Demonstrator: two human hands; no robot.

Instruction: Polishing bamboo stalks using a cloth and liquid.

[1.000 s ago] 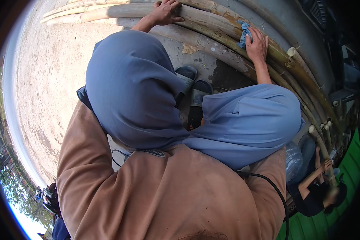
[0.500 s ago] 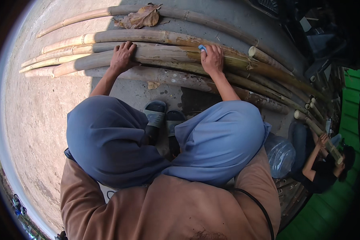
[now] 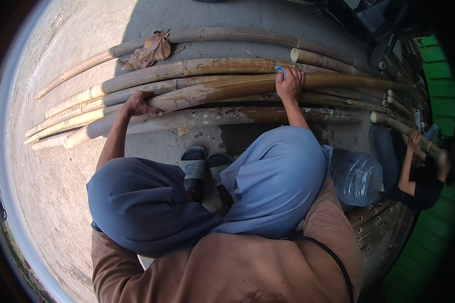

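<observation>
A thick bamboo pole point(image 3: 217, 90) lies across in front of me, its right part brown and shiny, its left part dull grey. My left hand point(image 3: 139, 104) grips this pole over its grey stretch, thumb along the near side. Farther right, my right hand point(image 3: 291, 85) is closed around a blue cloth point(image 3: 280, 73) and rests on the brown stretch. The cloth mostly hides under the fingers. Just beyond lies another pole point(image 3: 217, 65), and a spotted grey pole point(image 3: 222, 116) lies on the near side.
A dry leaf point(image 3: 152, 49) rests against the farthest pole point(image 3: 247, 34). My sandalled feet point(image 3: 193, 164) are between my knees. At right stand a clear plastic water jug point(image 3: 358, 179) and a seated person point(image 3: 414, 174) holding a bamboo piece point(image 3: 414, 136). Beyond is a green corrugated wall point(image 3: 442, 81).
My left hand has shifted left along the pole and my right hand farther right with the cloth. More brown surface shows on the pole. The whole view has shifted and turned slightly.
</observation>
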